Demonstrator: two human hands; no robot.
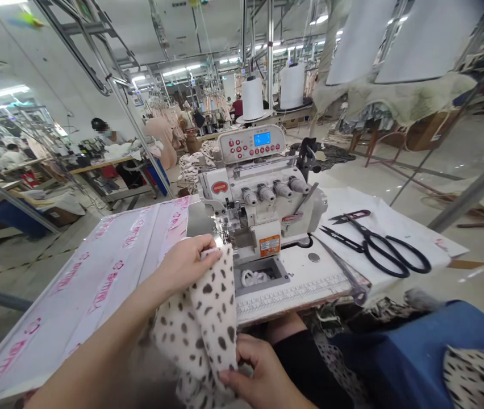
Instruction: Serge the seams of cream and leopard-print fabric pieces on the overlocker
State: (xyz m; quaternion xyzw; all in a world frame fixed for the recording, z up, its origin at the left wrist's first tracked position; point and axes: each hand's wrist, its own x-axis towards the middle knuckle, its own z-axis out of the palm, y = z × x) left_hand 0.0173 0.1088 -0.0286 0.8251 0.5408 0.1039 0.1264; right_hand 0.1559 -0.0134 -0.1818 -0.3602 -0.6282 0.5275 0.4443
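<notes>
A white overlock sewing machine [263, 193] with a lit blue display stands in the middle. Cream fabric with dark spots [212, 318] hangs over the table's front edge, its top end close to the needle area. My left hand [188, 261] pinches the fabric's upper edge just in front of the presser foot. Lower down, my right hand [259, 372] grips the fabric's right edge between thumb and fingers, below the tabletop. The fabric's lowest part runs out of view at the bottom.
Black scissors [384, 247] and small thread snips [348, 217] lie right of the machine. A tray [263, 278] holds white scraps. Plastic with pink print [109, 272] covers the left table. Blue cloth [416, 346] is at lower right. A person [108, 133] sits at the back left.
</notes>
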